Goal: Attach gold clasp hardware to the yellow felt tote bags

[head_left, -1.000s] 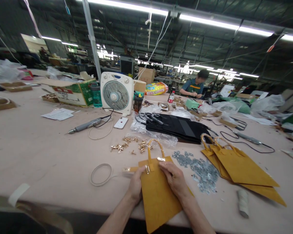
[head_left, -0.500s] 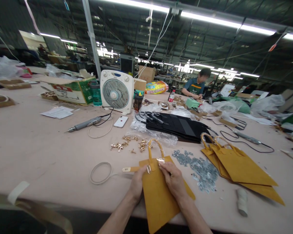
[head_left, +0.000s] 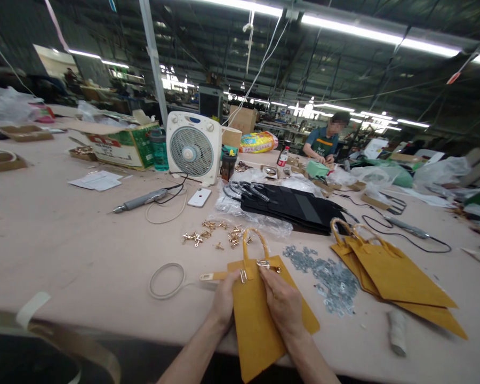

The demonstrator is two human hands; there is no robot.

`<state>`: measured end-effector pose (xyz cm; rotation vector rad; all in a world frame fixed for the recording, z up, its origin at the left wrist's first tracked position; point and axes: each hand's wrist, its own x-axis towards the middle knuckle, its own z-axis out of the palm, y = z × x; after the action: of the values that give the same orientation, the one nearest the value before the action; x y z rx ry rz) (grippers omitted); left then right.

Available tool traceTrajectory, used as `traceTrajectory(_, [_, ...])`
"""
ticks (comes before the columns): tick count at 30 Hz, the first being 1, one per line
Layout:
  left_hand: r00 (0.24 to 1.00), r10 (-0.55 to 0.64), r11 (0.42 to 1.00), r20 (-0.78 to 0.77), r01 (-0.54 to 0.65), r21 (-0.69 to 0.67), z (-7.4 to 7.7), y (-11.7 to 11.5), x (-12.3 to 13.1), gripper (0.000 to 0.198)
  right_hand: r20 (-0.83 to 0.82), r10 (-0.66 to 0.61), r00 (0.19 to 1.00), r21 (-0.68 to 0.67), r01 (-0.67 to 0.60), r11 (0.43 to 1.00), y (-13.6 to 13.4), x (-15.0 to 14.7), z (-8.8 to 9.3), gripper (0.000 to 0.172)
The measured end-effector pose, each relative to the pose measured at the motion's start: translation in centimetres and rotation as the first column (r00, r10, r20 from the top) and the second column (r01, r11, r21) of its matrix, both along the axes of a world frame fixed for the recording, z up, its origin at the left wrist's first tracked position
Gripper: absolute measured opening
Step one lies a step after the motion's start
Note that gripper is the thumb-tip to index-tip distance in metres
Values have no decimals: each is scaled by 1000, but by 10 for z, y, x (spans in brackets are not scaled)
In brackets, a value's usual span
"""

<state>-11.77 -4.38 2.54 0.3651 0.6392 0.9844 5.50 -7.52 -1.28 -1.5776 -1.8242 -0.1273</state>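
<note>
Currently left fingers [head_left: 233, 278], right fingers [head_left: 269, 278] grasping one yellow bag [head_left: 260, 322]; beyond, one phone [head_left: 199, 198], one fan [head_left: 192, 149].

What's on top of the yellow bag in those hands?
On the yellow bag, shiny metal pieces sit by the handle. The left hand grips its edge; the right hand lies across its front. What they cover cannot be seen.

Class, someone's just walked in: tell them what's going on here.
A person holds a yellow bag by both sides, left hand and right hand just below its handle. Gold-coloured fittings lie beyond it, grey metal pieces to its right, then more yellow bags. Across the table, a co-worker is busy too.
</note>
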Motion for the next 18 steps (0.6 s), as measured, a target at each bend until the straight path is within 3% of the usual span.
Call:
traceTrajectory(7, [1000,17,1000,-16,-18,-18,-6,2,0,37,132,-25,991,-83,36,996,-11,-8,0,58])
traceTrajectory(13, [999,24,1000,-24,-24,-19,-2,1,-1,35,228,-55,972,-152,91,984,-20,-15,8,79])
traceTrajectory(18, [1000,27,1000,-9,-27,-9,0,0,0,33,306,-64,950,-216,135,967,-21,-20,13,84])
